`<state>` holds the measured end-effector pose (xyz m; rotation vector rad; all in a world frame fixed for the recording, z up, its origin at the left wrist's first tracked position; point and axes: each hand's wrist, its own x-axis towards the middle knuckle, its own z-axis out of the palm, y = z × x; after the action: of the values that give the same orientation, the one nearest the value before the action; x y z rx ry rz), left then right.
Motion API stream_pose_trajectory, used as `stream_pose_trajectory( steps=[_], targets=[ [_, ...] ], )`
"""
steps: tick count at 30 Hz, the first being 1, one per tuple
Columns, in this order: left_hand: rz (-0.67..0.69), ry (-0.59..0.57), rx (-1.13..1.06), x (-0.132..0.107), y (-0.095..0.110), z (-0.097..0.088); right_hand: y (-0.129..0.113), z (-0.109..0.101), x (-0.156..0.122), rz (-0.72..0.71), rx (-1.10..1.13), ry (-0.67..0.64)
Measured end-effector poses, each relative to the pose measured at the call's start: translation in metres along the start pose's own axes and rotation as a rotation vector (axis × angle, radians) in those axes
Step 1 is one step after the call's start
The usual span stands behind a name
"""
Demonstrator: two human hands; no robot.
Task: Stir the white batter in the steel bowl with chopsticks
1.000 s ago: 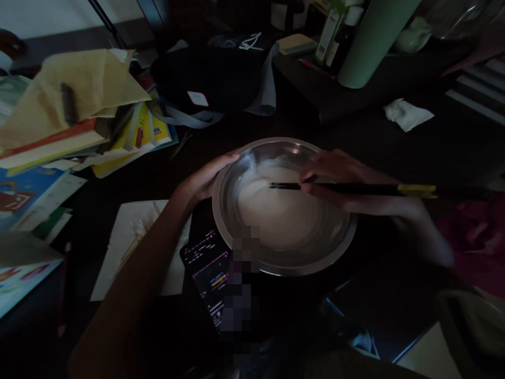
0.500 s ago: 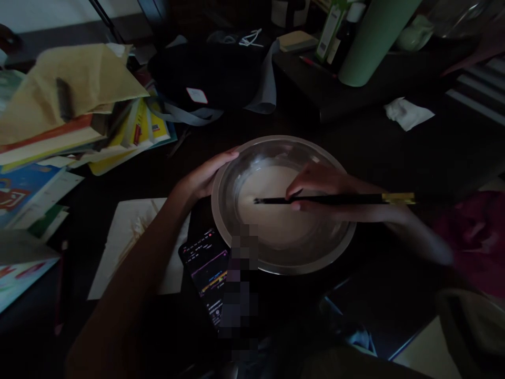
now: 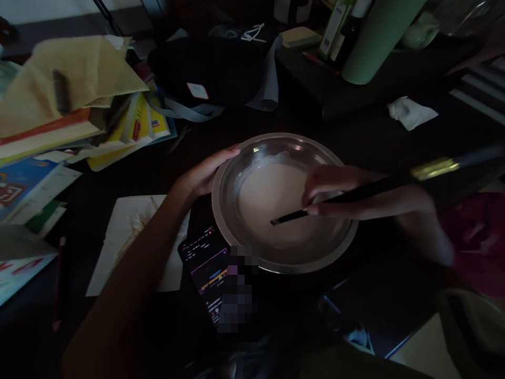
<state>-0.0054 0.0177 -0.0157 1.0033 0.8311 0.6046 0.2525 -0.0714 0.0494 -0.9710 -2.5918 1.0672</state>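
A wide metal bowl (image 3: pixel 221 221) holds a pale, milky liquid (image 3: pixel 264 195). My left hand (image 3: pixel 211 171) grips the bowl's left side, with the thumb and fingers at its rim. Over the right half of the bowl, my right hand (image 3: pixel 331 192) is closed around black chopsticks (image 3: pixel 290 217) with a gold band. Their tips point left and down, at or just over the liquid; whether they dip in is hard to tell. Dim light and motion blur hide how the fingers lie on them.
A lit phone (image 3: pixel 205 273) lies left of the bowl, beside white paper (image 3: pixel 169 273) with thin sticks (image 3: pixel 136 229). Books (image 3: pixel 130 131) are piled at the left. A black bag (image 3: pixel 205 68) sits behind. Crumpled tissue (image 3: pixel 412 113) and a green cylinder (image 3: pixel 379 47) are at the right.
My right hand has shifted right, and the chopsticks have tilted, their tips moving right and nearer to me while the back ends rose. My left hand stays on the bowl.
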Motion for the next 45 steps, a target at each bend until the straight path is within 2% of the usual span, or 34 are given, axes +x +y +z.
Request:
stream_pose_trajectory(
  steps=[2,5,10,13,16,19,21,23,27,31,33,36,39,42,45],
  targets=[
    [-0.001,-0.015,-0.001,0.001,0.000,0.000,0.002,0.011,0.009,-0.005,-0.034,0.069],
    [-0.010,0.001,-0.002,0.001,0.000,0.000,0.004,0.017,0.012,0.070,-0.141,0.225],
    [0.020,0.007,0.000,-0.001,0.000,0.001,0.005,0.001,-0.004,0.257,-0.296,0.424],
    [0.014,-0.002,0.011,-0.001,0.000,0.001,0.002,-0.011,-0.014,0.243,-0.256,0.369],
    [0.009,-0.015,0.005,0.001,0.000,0.000,0.000,-0.016,-0.015,0.152,-0.137,0.223],
    [0.011,-0.018,0.003,0.001,0.000,0.000,-0.001,-0.010,-0.009,0.037,-0.016,0.060],
    [0.018,-0.040,0.008,0.001,0.000,0.001,-0.001,-0.002,-0.001,-0.015,0.033,0.002],
    [0.026,-0.067,0.007,0.000,0.000,0.001,-0.002,0.006,0.006,-0.028,0.036,0.013],
    [0.010,-0.044,0.009,-0.001,0.001,0.002,0.000,0.016,0.012,0.016,-0.091,0.180],
    [-0.006,0.001,0.019,-0.001,0.000,0.001,0.004,0.010,0.003,0.167,-0.222,0.359],
    [-0.001,0.007,0.027,0.000,0.000,0.000,0.004,0.003,-0.004,0.221,-0.255,0.388],
    [-0.006,0.011,0.040,0.000,0.000,0.000,0.003,-0.007,-0.012,0.222,-0.219,0.343],
    [-0.014,0.025,0.044,-0.001,0.001,0.000,0.001,-0.010,-0.010,0.109,-0.068,0.179],
    [-0.018,0.026,0.045,-0.002,0.002,0.003,0.000,-0.001,-0.001,0.008,0.031,0.035],
    [-0.017,0.015,0.044,-0.002,0.002,0.004,0.002,0.013,0.009,0.023,-0.030,0.094]
  ],
)
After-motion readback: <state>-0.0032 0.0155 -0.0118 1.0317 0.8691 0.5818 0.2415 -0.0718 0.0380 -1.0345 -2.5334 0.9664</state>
